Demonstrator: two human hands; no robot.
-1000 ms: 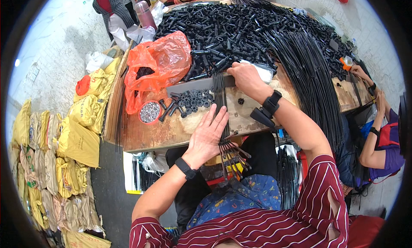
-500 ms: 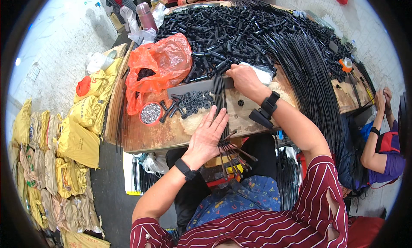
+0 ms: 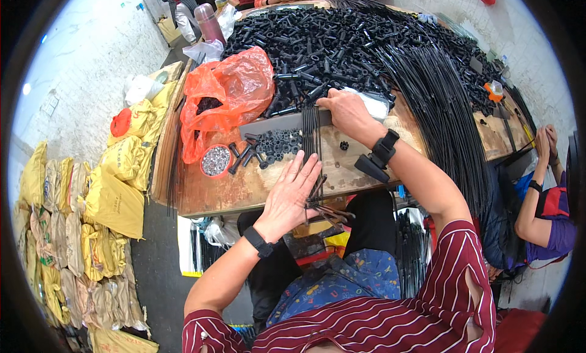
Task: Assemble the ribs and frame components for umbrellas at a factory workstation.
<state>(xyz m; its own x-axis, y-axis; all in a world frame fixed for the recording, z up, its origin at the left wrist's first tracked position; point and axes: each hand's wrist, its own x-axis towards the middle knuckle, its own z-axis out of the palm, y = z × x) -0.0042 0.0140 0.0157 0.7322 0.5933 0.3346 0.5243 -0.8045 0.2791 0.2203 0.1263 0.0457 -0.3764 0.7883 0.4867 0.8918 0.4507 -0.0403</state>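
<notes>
A small bundle of thin black rods (image 3: 311, 133) lies across the table's near edge, passing over a grey metal strip (image 3: 285, 122). Brownish tips (image 3: 332, 212) of the rods stick out past the edge over my lap. My left hand (image 3: 289, 191) rests flat on the near part of the bundle, fingers stretched. At the bundle's far end my right hand (image 3: 349, 112) has its fingers closed; what is between them is hidden. Left of the rods lie small black rings (image 3: 278, 144), black bolt-like pieces (image 3: 247, 156) and a red dish (image 3: 216, 161) of small silvery parts.
A big heap of black tubular parts (image 3: 317, 44) covers the far table. Long black rods (image 3: 436, 115) hang over the edge at right. An orange plastic bag (image 3: 226, 87) and a flask (image 3: 209, 24) stand left. Yellow sacks (image 3: 113, 200) line the left floor. A co-worker's hands (image 3: 545, 139) are at far right.
The rods have slid away from me, so their brownish tips sit closer to the table edge and closer together. Both hands stay nearly in place.
</notes>
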